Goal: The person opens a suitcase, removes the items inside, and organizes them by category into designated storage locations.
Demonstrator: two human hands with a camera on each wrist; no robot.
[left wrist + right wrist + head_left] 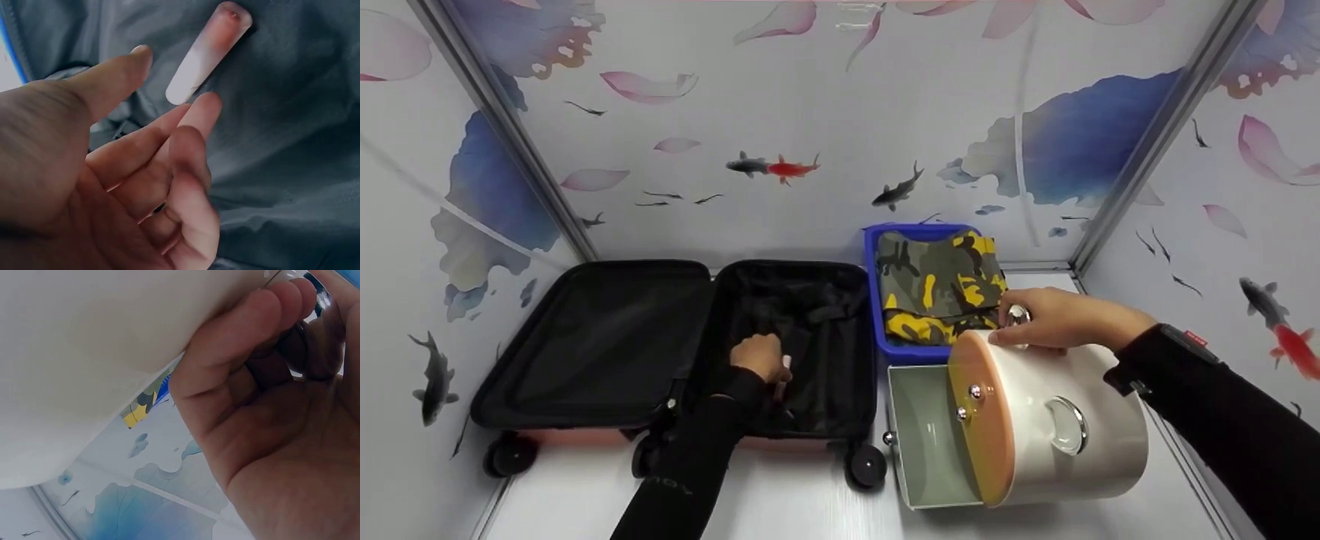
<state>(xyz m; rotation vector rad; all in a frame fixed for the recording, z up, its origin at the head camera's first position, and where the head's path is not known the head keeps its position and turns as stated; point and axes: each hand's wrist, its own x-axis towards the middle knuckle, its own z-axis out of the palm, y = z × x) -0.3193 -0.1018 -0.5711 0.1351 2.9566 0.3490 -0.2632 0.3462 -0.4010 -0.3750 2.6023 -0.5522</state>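
Inside the right half of an open black-lined suitcase, my left hand reaches down with its thumb and loosely bent fingers apart. Just beyond the fingertips, a small tube, white fading to pinkish red at one end, lies on the dark lining. My right hand curls its fingers round a chrome handle on a cream storage box with an orange front. A pale green-grey drawer sticks out of the box on its left side.
A blue basket behind the box holds folded camouflage cloth in grey, black and yellow. The suitcase's other half lies open at the left, with black wheels toward me. Walls printed with fish enclose the white table.
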